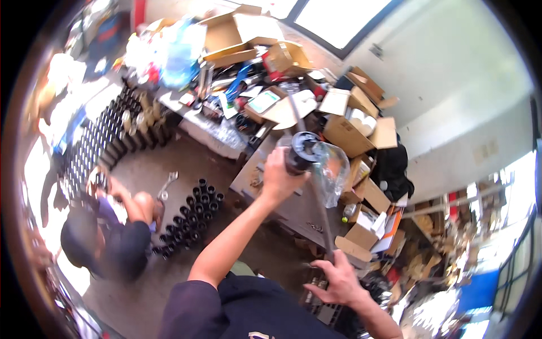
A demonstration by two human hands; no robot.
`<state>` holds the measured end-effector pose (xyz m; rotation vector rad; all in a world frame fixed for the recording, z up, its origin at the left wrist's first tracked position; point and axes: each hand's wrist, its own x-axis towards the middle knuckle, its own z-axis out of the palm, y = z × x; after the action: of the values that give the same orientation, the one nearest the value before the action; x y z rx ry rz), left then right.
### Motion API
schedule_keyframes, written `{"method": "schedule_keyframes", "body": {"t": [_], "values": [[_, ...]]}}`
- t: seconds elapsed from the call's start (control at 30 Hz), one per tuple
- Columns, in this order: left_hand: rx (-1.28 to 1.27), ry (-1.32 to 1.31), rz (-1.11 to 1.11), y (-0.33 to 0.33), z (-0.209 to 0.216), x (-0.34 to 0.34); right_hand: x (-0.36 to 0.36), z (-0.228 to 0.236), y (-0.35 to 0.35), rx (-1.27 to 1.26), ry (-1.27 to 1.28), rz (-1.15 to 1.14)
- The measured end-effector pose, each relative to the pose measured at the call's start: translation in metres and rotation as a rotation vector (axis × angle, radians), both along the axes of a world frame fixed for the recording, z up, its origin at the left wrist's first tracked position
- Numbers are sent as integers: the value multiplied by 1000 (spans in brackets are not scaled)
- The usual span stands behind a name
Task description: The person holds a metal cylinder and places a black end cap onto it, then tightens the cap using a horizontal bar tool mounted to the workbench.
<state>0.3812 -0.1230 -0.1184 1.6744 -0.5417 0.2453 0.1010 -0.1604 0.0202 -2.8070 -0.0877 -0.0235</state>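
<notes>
While the wearer's left hand (276, 175) is wrapping its fingers round a short black cylinder (296, 161), the wearer's right hand (343, 282) is hovering lower down and to the right, at the near end of a long, thin rod (323, 216). The cylinder is sitting near the centre of the view, above a grey table (302, 208), and its round end is facing up towards the viewer. The rod is running slantwise through the scene, appearing both beyond the cylinder and on its near side. The left fingers are closing snugly on the cylinder's side; the right thumb and forefinger are standing wide apart, and I cannot tell whether the other right fingers are holding the rod. A clear plastic bag (333, 175) is lying just right of the cylinder. Open cardboard boxes (345, 137) are crowding the far and right sides of the table. To the left, a co-worker (116, 248) in a dark top is staying low, near the floor, with a bare arm reaching forward. Beside this person, a cluster of black tubes (195, 216) is standing on the floor, a wrench (167, 184) is lying close by, and long rows of dark tubes (107, 133) are filling the ground farther off.
</notes>
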Motion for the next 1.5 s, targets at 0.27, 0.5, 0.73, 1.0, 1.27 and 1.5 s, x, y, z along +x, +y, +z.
{"method": "schedule_keyframes", "body": {"t": [0.27, 0.5, 0.73, 1.0, 1.27, 1.5], "values": [[-174, 347, -240, -11, -50, -106, 148, 34, 62, -400, -140, 1318], [-845, 927, -1161, -121, 54, -42, 405, -127, 165, -63, 496, 819], [-948, 1602, -1532, 40, 24, -74, 526, -38, -199, 433, 204, -723], [-394, 1511, -1211, 152, 70, 52, 336, -68, -396, 449, -96, -782], [1188, -22, 140, 84, 115, 8, 338, -93, -420, -652, -578, 93], [1042, -539, 151, 100, 66, 126, 138, -51, -233, -657, -329, -543]]}}
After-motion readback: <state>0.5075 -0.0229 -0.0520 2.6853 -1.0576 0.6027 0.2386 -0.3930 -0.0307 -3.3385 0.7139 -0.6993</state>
